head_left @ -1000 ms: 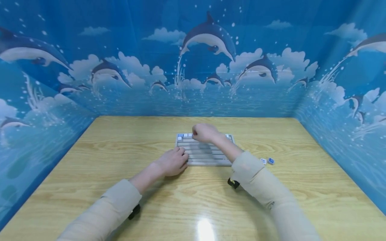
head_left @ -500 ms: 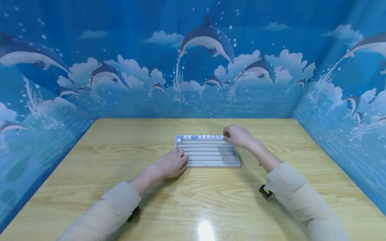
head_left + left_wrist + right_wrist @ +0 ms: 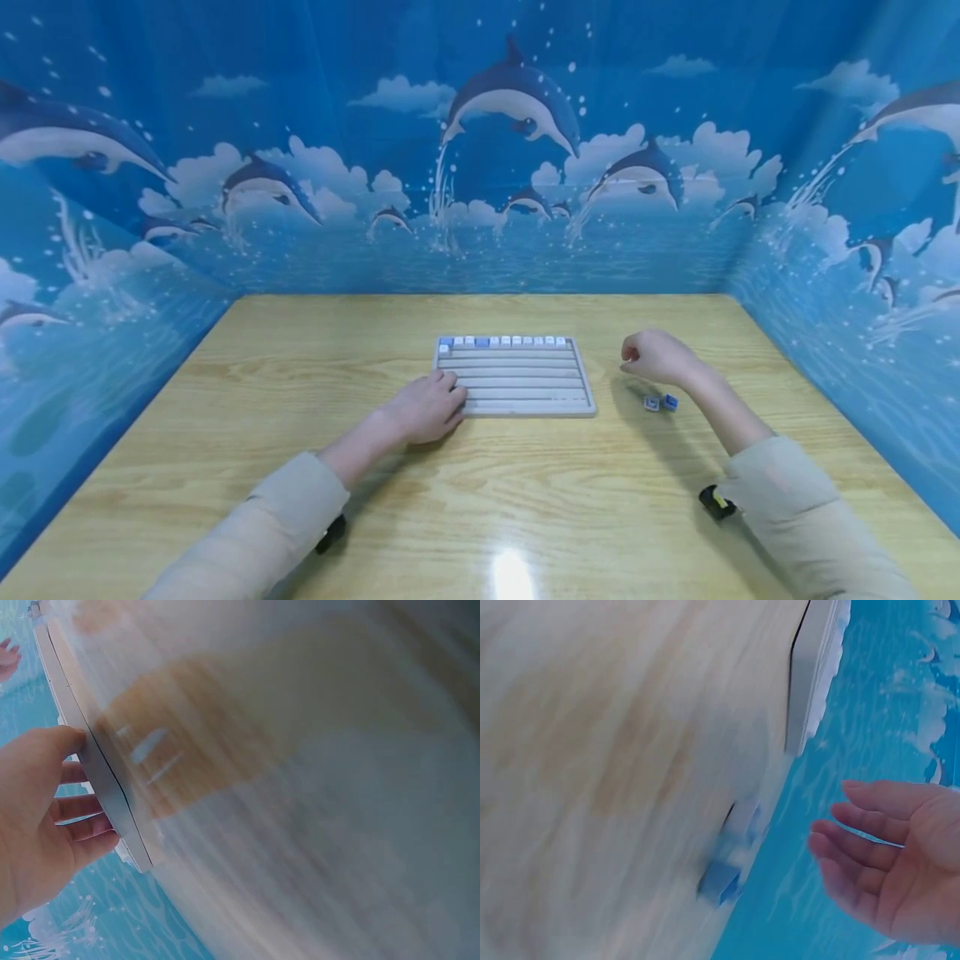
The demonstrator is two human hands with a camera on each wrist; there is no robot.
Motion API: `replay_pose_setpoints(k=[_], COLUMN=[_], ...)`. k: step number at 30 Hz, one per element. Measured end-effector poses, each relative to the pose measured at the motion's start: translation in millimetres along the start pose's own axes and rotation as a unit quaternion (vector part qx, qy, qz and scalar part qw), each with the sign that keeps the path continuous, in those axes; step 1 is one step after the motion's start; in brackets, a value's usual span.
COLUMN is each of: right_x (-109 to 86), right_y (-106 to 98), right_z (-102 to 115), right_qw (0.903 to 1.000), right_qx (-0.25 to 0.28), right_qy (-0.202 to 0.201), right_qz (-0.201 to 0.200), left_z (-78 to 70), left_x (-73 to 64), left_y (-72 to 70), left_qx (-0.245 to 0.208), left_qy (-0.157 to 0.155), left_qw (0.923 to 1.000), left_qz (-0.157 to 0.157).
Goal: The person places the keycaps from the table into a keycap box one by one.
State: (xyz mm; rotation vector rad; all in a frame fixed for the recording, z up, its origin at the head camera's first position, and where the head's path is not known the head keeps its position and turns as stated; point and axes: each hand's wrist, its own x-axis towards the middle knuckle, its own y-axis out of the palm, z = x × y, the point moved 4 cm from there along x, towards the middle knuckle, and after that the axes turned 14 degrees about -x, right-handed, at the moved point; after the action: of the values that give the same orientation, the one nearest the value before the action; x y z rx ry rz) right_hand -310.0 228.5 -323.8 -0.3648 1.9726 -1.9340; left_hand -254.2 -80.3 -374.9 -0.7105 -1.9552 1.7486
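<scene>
A pale keyboard (image 3: 517,379) lies on the table, with white and blue keycaps (image 3: 527,342) along its back row and one white keycap (image 3: 444,349) below the left end. Bare ribbed rows show across the rest of it. My left hand (image 3: 427,408) grips the keyboard's front left corner; in the left wrist view the thumb lies on the near edge and the fingers reach past it. To the right of the keyboard, my right hand (image 3: 660,357) hovers with loosely bent fingers and holds nothing. Below it lie a white keycap (image 3: 652,403) and a blue keycap (image 3: 671,402).
The wood-grain table (image 3: 337,333) extends around the keyboard on all sides. A blue dolphin-print curtain (image 3: 480,250) stands along its back, left and right edges. A black wrist device (image 3: 716,503) shows under the right sleeve.
My right hand has moved rightward from the keyboard's back row, across its right end, to above the loose keycaps. The back row now shows uncovered. My left hand has stayed at the corner.
</scene>
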Motion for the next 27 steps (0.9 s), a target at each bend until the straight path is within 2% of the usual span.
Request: replay_pose_setpoints(k=[6, 10, 16, 21, 27], right_x=[-12.4, -19.1, -19.3, -16.2, -8.3], right_y=[15, 22, 27, 30, 29], right_z=[-14, -14, -12, -9, -9], right_qw=[0.9957, 0.9925, 0.9916, 0.9928, 0.996], right_qx=[0.018, 0.024, 0.023, 0.02, 0.033], right_qy=[-0.006, -0.01, -0.007, -0.003, -0.01], right_qz=[0.091, 0.119, 0.127, 0.118, 0.083], left_z=[-0.2, -0.2, 0.3, 0.8, 1.5], left_x=[0.0, 0.1, 0.7, 0.7, 0.6], left_y=[-1.0, -0.5, -0.1, 0.1, 1.0], left_qx=[0.001, 0.005, 0.007, 0.009, 0.011], left_qy=[-0.002, -0.003, -0.002, 0.002, 0.007], left_qw=[1.0, 1.0, 1.0, 1.0, 0.9999], left_qz=[0.001, 0.003, 0.003, 0.0, -0.003])
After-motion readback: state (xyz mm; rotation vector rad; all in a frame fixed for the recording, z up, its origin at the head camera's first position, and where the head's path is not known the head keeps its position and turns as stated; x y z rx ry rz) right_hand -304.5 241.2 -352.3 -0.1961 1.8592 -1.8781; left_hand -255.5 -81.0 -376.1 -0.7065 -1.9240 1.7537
